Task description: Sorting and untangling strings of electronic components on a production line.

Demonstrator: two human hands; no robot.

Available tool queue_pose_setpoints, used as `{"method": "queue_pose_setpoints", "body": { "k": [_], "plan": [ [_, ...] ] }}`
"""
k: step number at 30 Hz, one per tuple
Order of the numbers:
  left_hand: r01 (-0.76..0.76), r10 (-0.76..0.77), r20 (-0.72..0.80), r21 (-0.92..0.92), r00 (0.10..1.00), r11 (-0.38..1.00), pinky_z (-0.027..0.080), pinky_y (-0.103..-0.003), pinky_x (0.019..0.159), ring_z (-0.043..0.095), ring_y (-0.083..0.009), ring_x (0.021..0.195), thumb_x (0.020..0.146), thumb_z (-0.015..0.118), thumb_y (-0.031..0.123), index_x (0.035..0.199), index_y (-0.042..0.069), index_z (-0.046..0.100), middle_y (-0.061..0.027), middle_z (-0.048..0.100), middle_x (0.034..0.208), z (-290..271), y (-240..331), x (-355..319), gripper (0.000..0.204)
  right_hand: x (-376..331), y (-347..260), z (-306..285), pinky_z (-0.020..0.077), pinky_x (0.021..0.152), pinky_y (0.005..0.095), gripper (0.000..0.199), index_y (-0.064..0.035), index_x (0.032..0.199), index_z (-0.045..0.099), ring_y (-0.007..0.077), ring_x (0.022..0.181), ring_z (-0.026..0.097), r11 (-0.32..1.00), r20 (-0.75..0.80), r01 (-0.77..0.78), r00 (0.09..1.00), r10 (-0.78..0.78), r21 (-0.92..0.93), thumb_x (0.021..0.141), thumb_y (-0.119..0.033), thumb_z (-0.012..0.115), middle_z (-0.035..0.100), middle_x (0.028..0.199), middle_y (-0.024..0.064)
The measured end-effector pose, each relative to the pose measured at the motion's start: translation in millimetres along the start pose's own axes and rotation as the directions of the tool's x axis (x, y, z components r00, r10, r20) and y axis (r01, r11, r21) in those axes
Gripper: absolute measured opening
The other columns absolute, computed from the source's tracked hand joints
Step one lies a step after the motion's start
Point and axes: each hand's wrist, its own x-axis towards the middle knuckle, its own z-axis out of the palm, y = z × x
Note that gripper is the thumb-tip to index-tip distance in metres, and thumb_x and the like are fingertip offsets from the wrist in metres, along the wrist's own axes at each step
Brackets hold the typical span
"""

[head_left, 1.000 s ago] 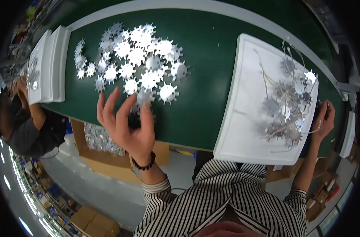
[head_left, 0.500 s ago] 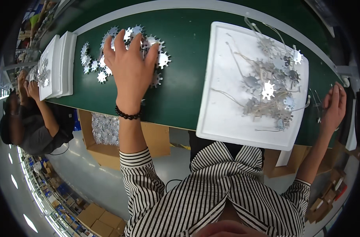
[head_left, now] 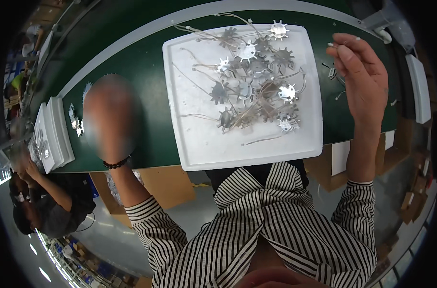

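Note:
My left hand [head_left: 110, 120] is a motion blur over the green table [head_left: 146, 96]. It covers most of a heap of silver star-shaped metal parts [head_left: 77, 122], a few of which show at its left. My right hand [head_left: 365, 79] is raised beside the right edge of a white foam tray [head_left: 199, 139], its fingers bent and the thumb and forefinger tips close together. Whether they pinch anything is unclear. The tray holds several toothed metal discs with thin wires [head_left: 252, 89], tangled together.
Small loose wire bits [head_left: 334, 72] lie on the table under my right hand. Stacked white trays [head_left: 55, 134] stand at the left, where another person [head_left: 45, 192] in dark sleeves works. A further white tray [head_left: 418, 86] is at the right edge, and cardboard boxes [head_left: 165, 185] sit below the table.
The view has swung left to right, bringing the tray to the middle. My left hand stays over the star parts. My right hand has risen from the table's edge to beside the tray.

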Motion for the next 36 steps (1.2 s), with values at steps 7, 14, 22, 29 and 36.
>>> {"method": "queue_pose_setpoints", "body": {
  "k": [7, 14, 22, 29, 36],
  "plan": [
    [0.215, -0.266, -0.02, -0.533, 0.964, 0.818, 0.046, -0.041, 0.103, 0.06, -0.0325, 0.117, 0.102, 0.062, 0.03, 0.125, 0.002, 0.067, -0.0125, 0.062, 0.133, -10, 5, -7, 0.037, 4, 0, 34, 0.0421, 0.073, 0.0171, 0.024, 0.0033, 0.118, 0.068, 0.0069, 0.085, 0.058, 0.999, 0.128, -0.048, 0.991, 0.05, -0.019, 0.096, -0.005, 0.064, 0.073, 0.111, 0.0087],
    [0.162, -0.226, 0.272, -0.897, 0.935, -0.41, 0.054, -0.035, 0.097, 0.063, -0.0287, 0.114, 0.107, 0.052, 0.028, 0.135, -0.005, 0.052, -0.0214, 0.06, 0.128, -43, 57, -23, 0.043, -9, -28, 70, 0.044, 0.068, 0.0177, 0.024, 0.001, 0.115, 0.068, 0.0088, 0.076, 0.057, 0.979, 0.17, 0.143, 0.978, -0.118, -0.145, 0.091, 0.0, 0.066, 0.071, 0.098, 0.0084],
    [0.376, 0.205, 0.386, -0.446, 0.9, -0.812, 0.06, -0.028, 0.087, 0.068, -0.0256, 0.104, 0.11, 0.044, 0.03, 0.143, -0.005, 0.043, -0.0231, 0.06, 0.125, -67, 131, -31, 0.048, -31, -47, 137, 0.0494, 0.067, 0.0148, 0.032, 0.0, 0.113, 0.066, 0.007, 0.081, 0.065, 0.955, 0.374, 0.28, 0.899, -0.227, -0.095, 0.084, 0.011, 0.07, 0.07, 0.095, 0.0057],
    [0.38, 0.151, 0.429, -0.519, 0.891, -0.766, 0.06, -0.027, 0.085, 0.069, -0.0212, 0.098, 0.109, 0.048, 0.03, 0.136, -0.006, 0.051, -0.0171, 0.066, 0.115, -77, 146, -38, 0.046, -36, -38, 144, 0.0446, 0.059, 0.0162, 0.031, -0.0013, 0.11, 0.067, 0.0057, 0.07, 0.057, 0.883, 0.401, 0.442, 0.846, -0.351, -0.161, 0.081, 0.01, 0.07, 0.071, 0.092, 0.0038],
    [0.397, 0.093, 0.487, -0.572, 0.868, -0.718, 0.059, -0.024, 0.083, 0.069, -0.0158, 0.092, 0.106, 0.055, 0.03, 0.126, -0.008, 0.059, -0.0131, 0.07, 0.107, -78, 144, -41, 0.043, -37, -37, 150, 0.0421, 0.055, 0.0189, 0.027, -0.0022, 0.103, 0.069, 0.0085, 0.064, 0.054, 0.694, 0.467, 0.697, 0.682, -0.563, -0.182, 0.079, 0.01, 0.07, 0.071, 0.088, 0.0034]
  ]
}}
